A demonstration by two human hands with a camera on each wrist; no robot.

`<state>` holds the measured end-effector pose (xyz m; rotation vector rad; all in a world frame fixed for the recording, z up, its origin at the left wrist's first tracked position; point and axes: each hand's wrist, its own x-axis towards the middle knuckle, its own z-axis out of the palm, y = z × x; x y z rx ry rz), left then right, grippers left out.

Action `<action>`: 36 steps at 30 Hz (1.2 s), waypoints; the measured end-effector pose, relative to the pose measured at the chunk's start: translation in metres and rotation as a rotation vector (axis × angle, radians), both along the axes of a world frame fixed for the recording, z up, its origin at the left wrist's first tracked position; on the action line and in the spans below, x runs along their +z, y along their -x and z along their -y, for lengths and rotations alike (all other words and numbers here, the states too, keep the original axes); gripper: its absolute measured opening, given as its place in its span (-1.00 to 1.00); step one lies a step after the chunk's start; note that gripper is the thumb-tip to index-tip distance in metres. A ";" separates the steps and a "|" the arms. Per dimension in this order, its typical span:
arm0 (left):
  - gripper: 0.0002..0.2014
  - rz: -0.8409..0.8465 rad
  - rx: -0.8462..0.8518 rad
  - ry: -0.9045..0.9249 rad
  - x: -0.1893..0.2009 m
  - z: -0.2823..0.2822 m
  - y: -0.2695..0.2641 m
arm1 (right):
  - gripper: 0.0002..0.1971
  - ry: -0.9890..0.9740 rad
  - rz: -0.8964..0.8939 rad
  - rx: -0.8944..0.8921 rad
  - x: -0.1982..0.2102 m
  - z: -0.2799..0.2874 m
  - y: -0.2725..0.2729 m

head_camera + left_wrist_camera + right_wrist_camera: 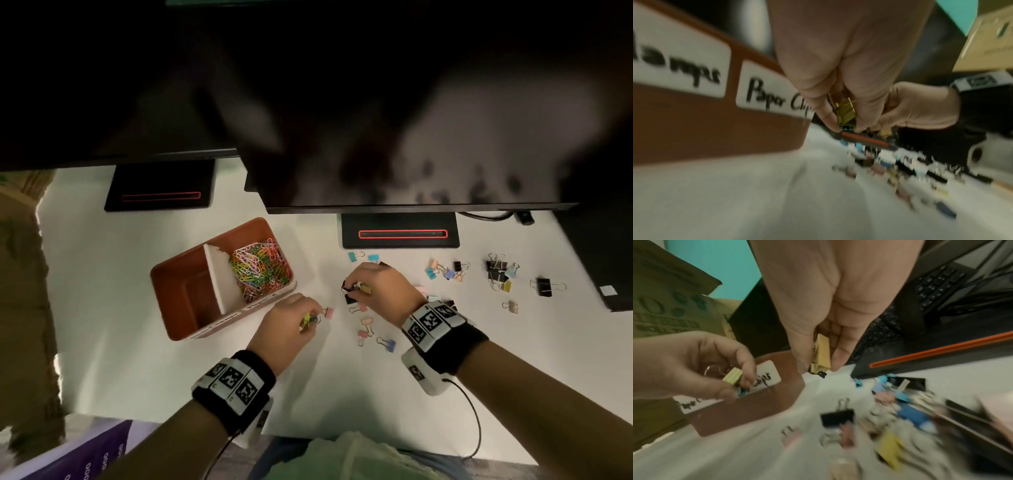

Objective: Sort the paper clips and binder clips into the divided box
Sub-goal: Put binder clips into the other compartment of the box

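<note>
White desk [137, 342] from the head view: box [178, 308] at 9 o'clock of my hands, paper clips [260, 270] in its far compartment, near compartment bare. Binder clips [448, 270] lie scattered at 2 o'clock.

Left wrist view: my left hand [838, 65] pinches a yellow clip [845, 113], blue one beneath; box label reads "Paper Clips".

Right wrist view: my right hand [828, 305] pinches a tan clip [821, 355] over the desk, beside the box.

Paper clips [261, 267] in divided box [178, 274]; binder clips [445, 270] right.
</note>
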<state>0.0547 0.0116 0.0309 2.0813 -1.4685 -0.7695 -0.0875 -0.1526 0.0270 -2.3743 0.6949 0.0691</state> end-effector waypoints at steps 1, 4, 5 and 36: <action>-0.81 -0.005 0.014 0.059 0.011 -0.005 -0.004 | -0.86 0.004 0.055 0.015 0.007 -0.005 -0.005; -0.81 0.018 0.127 0.183 0.042 -0.023 -0.029 | -0.88 -0.018 0.189 0.092 0.033 -0.022 -0.036; -0.80 0.051 0.175 0.194 0.049 -0.030 -0.042 | -0.88 -0.023 0.220 0.129 0.041 -0.030 -0.050; -0.35 0.056 -0.212 -0.289 -0.014 0.059 0.039 | -0.53 0.008 -0.308 -0.074 -0.005 0.039 0.017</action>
